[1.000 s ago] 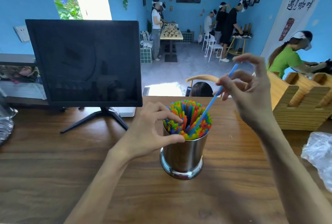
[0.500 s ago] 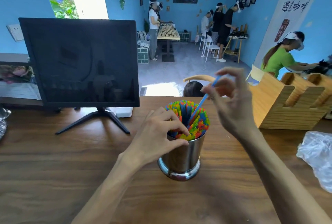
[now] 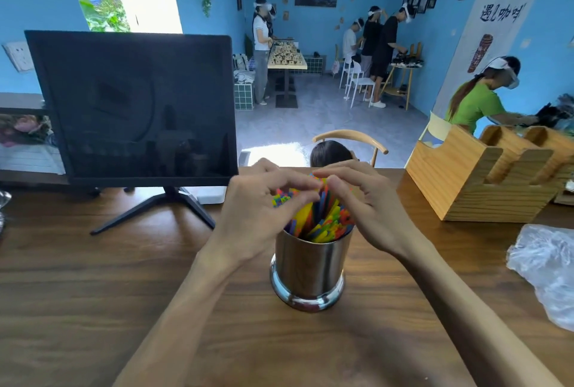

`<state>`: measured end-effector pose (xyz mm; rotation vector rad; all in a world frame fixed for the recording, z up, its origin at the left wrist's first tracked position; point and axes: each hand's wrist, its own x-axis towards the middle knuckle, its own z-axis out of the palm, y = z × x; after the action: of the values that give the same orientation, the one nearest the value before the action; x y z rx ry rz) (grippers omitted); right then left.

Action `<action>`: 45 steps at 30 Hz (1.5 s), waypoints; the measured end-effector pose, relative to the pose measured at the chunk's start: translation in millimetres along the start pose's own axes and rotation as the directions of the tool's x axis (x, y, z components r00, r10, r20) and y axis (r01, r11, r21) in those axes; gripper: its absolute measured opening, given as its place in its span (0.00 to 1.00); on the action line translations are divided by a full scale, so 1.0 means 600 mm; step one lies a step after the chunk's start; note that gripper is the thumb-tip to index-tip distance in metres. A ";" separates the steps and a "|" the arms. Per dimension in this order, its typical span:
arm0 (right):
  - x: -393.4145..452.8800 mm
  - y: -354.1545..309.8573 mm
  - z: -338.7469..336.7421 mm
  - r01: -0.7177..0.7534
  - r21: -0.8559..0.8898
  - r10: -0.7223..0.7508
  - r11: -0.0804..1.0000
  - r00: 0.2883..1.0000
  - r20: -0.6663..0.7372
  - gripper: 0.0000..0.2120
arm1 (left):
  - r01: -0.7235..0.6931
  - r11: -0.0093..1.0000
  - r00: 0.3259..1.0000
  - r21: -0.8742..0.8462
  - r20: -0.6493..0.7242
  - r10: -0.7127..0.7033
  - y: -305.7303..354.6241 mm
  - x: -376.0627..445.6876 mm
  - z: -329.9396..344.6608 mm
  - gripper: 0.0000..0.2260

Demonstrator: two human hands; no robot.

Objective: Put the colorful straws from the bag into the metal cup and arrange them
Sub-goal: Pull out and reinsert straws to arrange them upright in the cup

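Observation:
A shiny metal cup (image 3: pixel 309 265) stands on the wooden table (image 3: pixel 124 293), packed with colorful straws (image 3: pixel 320 222) that stick up above its rim. My left hand (image 3: pixel 261 209) curls round the left side of the straw bundle, its fingertips on the straw tops. On the other side, my right hand (image 3: pixel 363 200) cups the bundle, fingers bent over the tops. The two hands nearly meet above the cup and hide much of the bundle. A crumpled clear plastic bag (image 3: pixel 546 268) lies at the right edge of the table.
A dark monitor (image 3: pixel 133 107) on a stand sits at the back left. A wooden slotted holder (image 3: pixel 484 178) stands at the back right. Someone's head and a chair back (image 3: pixel 351 141) show behind the table's far edge. Several people work further back in the room.
My right hand held one blue straw above the cup and pushed it down into the bundle. Now both hands close round the straw tops. The cup has stayed in place.

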<state>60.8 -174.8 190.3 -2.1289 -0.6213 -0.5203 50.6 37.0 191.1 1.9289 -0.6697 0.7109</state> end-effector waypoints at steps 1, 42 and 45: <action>0.001 -0.004 0.002 0.004 0.033 -0.005 0.999 1.000 0.030 0.14 | 0.007 0.998 0.999 -0.068 -0.043 -0.010 0.005 0.010 -0.001 0.09; 0.068 -0.032 -0.122 -0.059 0.628 0.261 0.776 0.936 -0.235 0.07 | 0.179 0.984 0.962 0.001 0.211 -0.175 -0.043 0.005 0.018 0.17; 0.065 -0.027 -0.102 -0.096 0.541 0.240 0.836 0.949 -0.202 0.08 | 0.147 0.982 0.936 0.121 0.304 -0.177 -0.043 0.009 0.027 0.15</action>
<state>73.1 -206.2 256.2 -1.5397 -0.3616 -0.4589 75.6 32.0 173.8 2.1828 -0.6677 0.3392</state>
